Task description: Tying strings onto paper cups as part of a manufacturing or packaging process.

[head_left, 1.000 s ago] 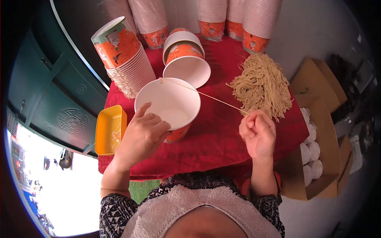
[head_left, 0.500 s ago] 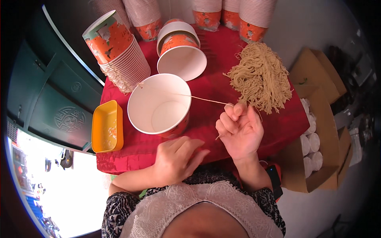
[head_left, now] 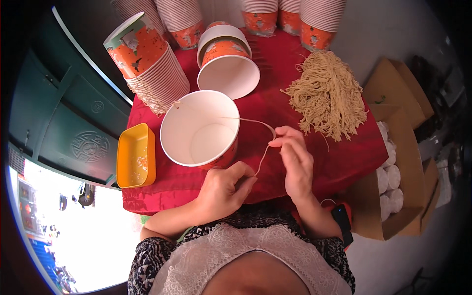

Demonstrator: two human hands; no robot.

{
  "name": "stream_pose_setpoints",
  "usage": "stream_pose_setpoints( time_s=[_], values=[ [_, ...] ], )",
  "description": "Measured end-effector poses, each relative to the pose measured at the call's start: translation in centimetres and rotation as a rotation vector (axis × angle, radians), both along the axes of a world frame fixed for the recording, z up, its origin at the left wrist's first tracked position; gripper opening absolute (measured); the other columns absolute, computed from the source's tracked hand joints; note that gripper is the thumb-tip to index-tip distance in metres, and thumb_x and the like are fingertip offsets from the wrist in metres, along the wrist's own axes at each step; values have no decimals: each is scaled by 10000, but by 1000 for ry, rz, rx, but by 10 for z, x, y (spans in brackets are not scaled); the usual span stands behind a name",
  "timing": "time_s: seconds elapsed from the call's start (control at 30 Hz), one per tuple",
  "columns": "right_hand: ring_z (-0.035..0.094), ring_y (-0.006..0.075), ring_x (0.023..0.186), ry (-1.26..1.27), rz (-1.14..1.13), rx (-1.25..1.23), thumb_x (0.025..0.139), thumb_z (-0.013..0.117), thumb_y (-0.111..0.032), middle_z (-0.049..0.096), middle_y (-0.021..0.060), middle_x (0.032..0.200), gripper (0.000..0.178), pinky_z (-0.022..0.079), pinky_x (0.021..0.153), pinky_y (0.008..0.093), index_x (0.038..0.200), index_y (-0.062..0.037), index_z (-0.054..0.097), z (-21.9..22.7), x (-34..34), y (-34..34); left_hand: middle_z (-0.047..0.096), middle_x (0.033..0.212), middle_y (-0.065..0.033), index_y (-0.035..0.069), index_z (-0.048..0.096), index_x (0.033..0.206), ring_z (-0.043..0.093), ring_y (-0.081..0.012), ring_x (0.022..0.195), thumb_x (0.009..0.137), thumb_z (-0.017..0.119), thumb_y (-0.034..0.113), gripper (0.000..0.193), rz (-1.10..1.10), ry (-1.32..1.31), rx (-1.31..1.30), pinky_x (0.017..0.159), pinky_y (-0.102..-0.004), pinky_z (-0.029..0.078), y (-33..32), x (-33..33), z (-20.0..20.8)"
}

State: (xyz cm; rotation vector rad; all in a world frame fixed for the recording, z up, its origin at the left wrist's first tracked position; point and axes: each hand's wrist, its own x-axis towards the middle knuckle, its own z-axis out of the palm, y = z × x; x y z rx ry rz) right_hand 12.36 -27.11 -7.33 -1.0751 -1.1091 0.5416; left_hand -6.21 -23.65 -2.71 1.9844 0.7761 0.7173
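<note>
String looks light and limp; pinch it near the end. Near the table's front edge, left hand pinches it, fingers curled; half-curled right hand meets it, grip unclear.

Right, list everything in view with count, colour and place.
upright tub: one, white inside, orange outside, table front
lying tubs: two, orange and white, behind it
near stack: one, orange with pale rims, table's left
back stacks: five, orange and pale, far end
tray: one, yellow, front left
string: one, pale, from upright tub to hands
string pile: one, tan, table's right
cloth: one, red, under these
carton: at least one, brown, right
rolls: several, white, in carton
door: one, green, left
left hand: one, bare, pinching string
right hand: one, bare, fingertips at string
sleeves: two, black and white, bottom
</note>
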Motion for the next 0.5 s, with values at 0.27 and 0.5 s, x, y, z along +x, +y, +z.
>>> stream_pose_setpoints(
  time_s=[0.27, 0.5],
  values=[
    [657, 308, 841, -377, 372, 176, 812, 708, 29, 660, 151, 966, 249, 526, 726, 379, 1045, 13, 622, 8, -9, -9, 630, 638, -170, 19, 618, 875, 653, -345, 576, 870, 672, 58, 66, -27, 158, 216, 514, -418, 496, 1, -15, 20],
    [607, 281, 634, -445, 330, 215, 747, 723, 68, 605, 112, 732, 167, 475, 569, 376, 838, -14, 609, 15, -18, -3, 608, 648, -104, 2, 654, 912, 574, -124, 537, 868, 666, -9, 47, -46, 205, 196, 506, -270, 446, 3, -29, 31]
  ],
)
